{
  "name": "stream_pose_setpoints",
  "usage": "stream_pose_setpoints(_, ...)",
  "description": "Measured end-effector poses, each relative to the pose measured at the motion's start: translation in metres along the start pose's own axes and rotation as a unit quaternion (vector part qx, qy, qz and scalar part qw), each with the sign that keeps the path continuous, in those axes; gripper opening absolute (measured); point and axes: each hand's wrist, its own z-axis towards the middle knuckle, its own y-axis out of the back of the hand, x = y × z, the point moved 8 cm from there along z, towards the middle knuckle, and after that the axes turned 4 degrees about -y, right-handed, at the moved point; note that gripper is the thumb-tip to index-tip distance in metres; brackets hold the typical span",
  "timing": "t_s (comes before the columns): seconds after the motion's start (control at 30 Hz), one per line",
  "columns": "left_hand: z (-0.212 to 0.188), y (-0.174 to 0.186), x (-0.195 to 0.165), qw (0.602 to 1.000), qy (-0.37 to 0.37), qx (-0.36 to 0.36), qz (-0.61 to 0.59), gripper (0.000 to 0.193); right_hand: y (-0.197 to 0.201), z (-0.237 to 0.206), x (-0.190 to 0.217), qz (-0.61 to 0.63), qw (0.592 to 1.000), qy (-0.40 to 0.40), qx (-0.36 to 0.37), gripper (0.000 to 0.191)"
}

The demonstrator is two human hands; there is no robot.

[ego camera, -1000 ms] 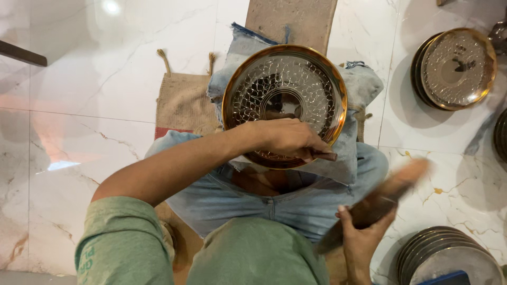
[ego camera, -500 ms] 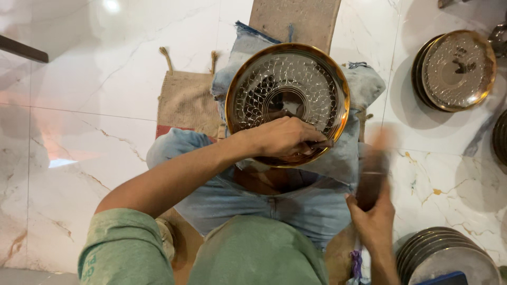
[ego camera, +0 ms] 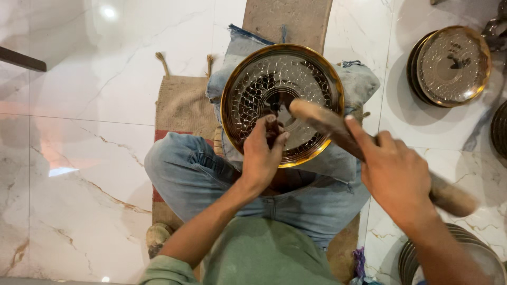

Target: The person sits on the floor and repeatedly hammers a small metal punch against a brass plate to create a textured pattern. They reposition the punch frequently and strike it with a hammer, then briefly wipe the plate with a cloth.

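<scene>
- Two hands share one job — a round brass-rimmed plate (ego camera: 282, 103) lies tilted on the person's lap, propped on the jeans (ego camera: 211, 179), with the person seated on a mat (ego camera: 182, 105) on the marble floor (ego camera: 79, 132).
- Keeping the plate steady on the knees looks like the first need; a rocking plate would likely spoil the dimpled pattern.
- Right hand (ego camera: 393, 177) is clamped round a wooden mallet (ego camera: 327, 124), whose head hangs over the plate's middle, just above the left fingers.
- I judge short, square blows best, landing on the punch's top only.
- Left hand (ego camera: 261, 155) pinches a small dark punch (ego camera: 273, 132) between fingers and thumb, its tip seemingly on the plate — the tip itself is hidden.
- Holding it upright and low, fingers clear of the top, should spare them.
- More finished plates (ego camera: 451, 66) sit stacked well apart, at right.
</scene>
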Motion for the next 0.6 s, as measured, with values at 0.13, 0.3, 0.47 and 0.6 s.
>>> stream_pose_setpoints(0.13,-0.005,-0.004,0.005,1.000,-0.014,-0.020,0.005,0.030,0.036,0.019,0.029,-0.116,0.986,0.105,-0.060,0.086)
stream_pose_setpoints(0.3,-0.004,-0.004,0.008,0.999,-0.029,-0.035,0.022,0.029,0.090,0.030,0.040,0.091,0.975,0.150,-0.139,0.079)
stream_pose_setpoints(0.47,-0.006,-0.006,0.005,0.996,-0.050,-0.053,0.044,0.028,0.089,0.033,0.052,-0.091,0.969,0.214,-0.080,0.098)
stream_pose_setpoints(0.6,-0.001,-0.010,0.003,0.998,-0.061,-0.009,0.018,0.026,0.086,0.033,0.039,-0.080,0.980,0.177,-0.035,0.089)
